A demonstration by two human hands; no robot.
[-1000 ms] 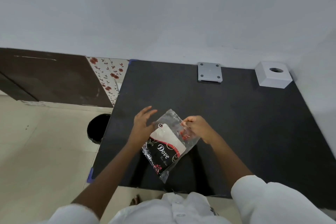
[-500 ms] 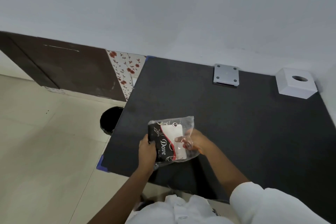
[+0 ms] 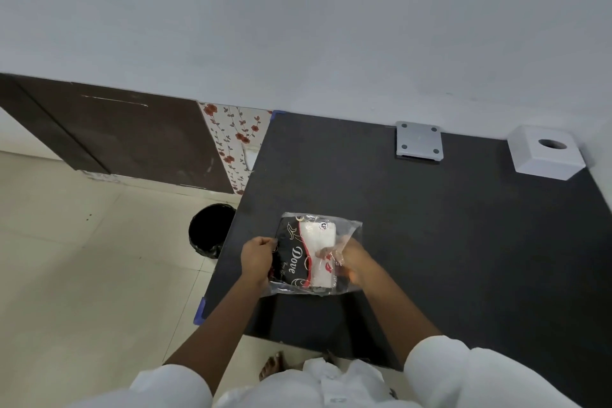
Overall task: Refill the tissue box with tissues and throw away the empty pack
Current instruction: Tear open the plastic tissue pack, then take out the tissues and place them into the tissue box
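A: Where the white sleeves [image 3: 463, 374] fill the bottom of the frame, what do the two hands hold?

B: Both are on the tissue pack [image 3: 311, 255], just below the middle of the frame, over the near part of the black counter [image 3: 463, 242]. The left hand [image 3: 256, 258] has its grip pinched on the pack's left edge. The right hand [image 3: 351, 263] is clenched on the clear plastic at the pack's right side, and its fingers show through the film.

A: What is inside the pack?

B: White tissues show beside the black printed panel.

A: And further off?

B: A black bin [image 3: 210, 228] stands on the pale floor [image 3: 82, 258], just left of the counter's edge. At the counter's far edge lies a grey square plate [image 3: 419, 142]. The white tissue box [image 3: 546, 156] sits in the far right corner against the wall [image 3: 298, 26], its round hole up, well apart from the pack.
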